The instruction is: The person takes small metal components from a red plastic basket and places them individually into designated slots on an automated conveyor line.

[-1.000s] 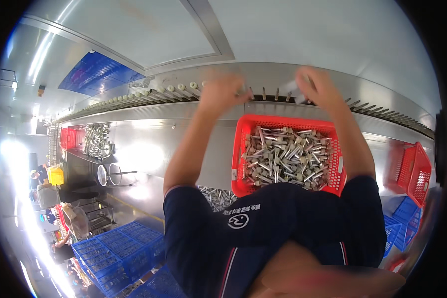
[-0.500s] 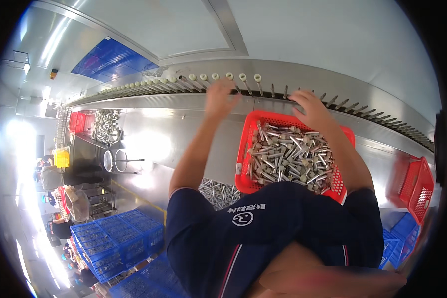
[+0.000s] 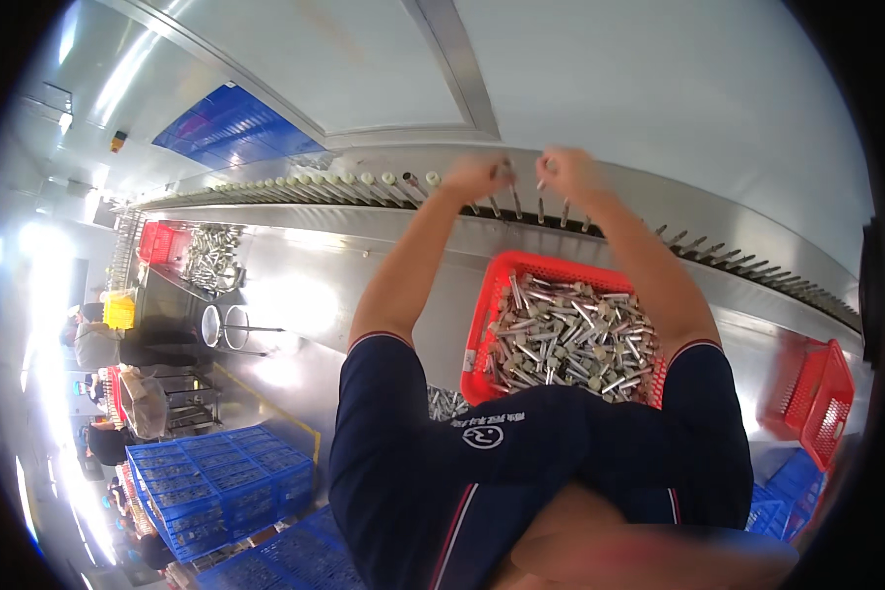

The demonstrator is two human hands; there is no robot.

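Both hands are raised over a long row of upright metal pins. My left hand (image 3: pixel 478 177), smeared by motion, has its fingers curled at the top of one slanted rod. Beside it, my right hand (image 3: pixel 570 173) pinches at the top of a neighbouring pin (image 3: pixel 541 205); whatever is between the fingers is too small and blurred to name. Left of my hands, the row carries tubes with pale round heads (image 3: pixel 368 181); to the right stand bare pins (image 3: pixel 726 258). Below my hands, a red basket (image 3: pixel 479 344) holds many silver tubes with squarish heads (image 3: pixel 572 334).
An empty-looking red basket (image 3: pixel 828 405) tilts at the right. More metal parts (image 3: pixel 212 258) lie at the left by another red basket (image 3: pixel 157 242). Blue crates (image 3: pixel 221 482) are stacked at lower left. A white cabinet wall (image 3: pixel 659 88) rises behind the row. People (image 3: pixel 98 339) work at far left.
My hands have come closer together, with the right hand moving up and left to a pin top and its fingers closing. My left hand has shifted right. The whole view has tilted slightly.
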